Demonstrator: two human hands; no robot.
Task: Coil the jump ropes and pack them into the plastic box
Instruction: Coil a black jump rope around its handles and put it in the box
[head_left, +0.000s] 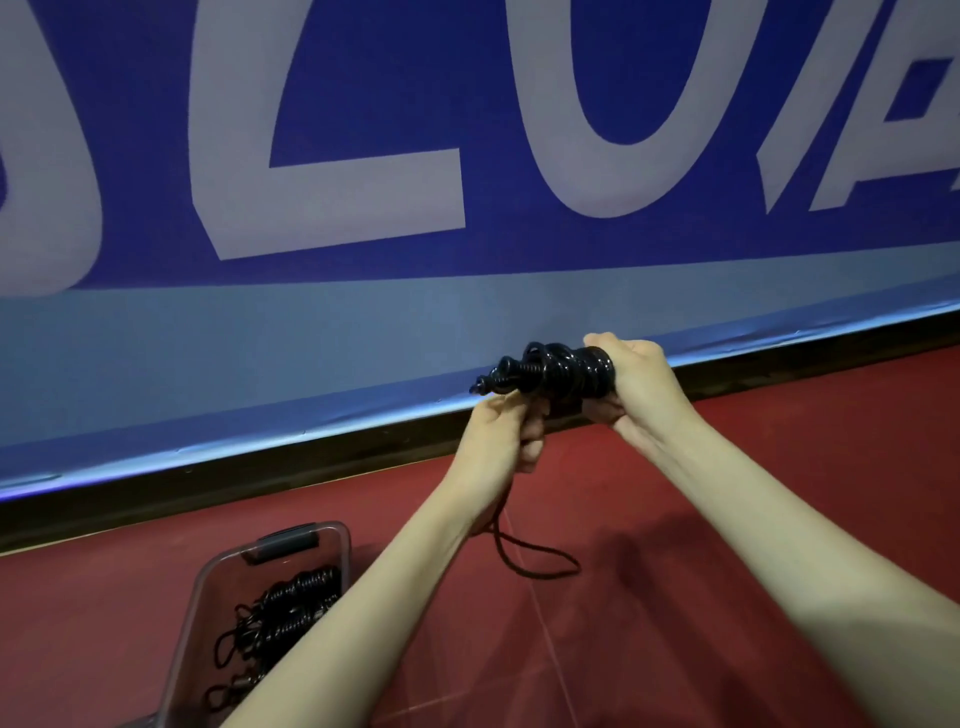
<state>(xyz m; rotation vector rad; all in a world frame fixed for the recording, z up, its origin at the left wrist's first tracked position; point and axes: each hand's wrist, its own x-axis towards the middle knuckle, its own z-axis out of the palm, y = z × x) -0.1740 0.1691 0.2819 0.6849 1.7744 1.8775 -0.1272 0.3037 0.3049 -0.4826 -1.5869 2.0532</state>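
A black jump rope (553, 373) is wound into a tight bundle around its handles, held up in front of the blue banner. My right hand (631, 387) grips the right end of the bundle. My left hand (501, 431) pinches the rope just under the bundle's left end, where the handle tips stick out. A loose loop of cord (535, 556) hangs below my left wrist. The clear plastic box (208, 587) stands on the floor at lower left and holds several coiled black ropes (283, 618); my left forearm covers its right part.
A blue banner (363, 130) with large white letters fills the wall ahead, above a dark baseboard (260, 467). The floor (779, 467) is dark red. The box has a grey latch (288, 543) on its far end.
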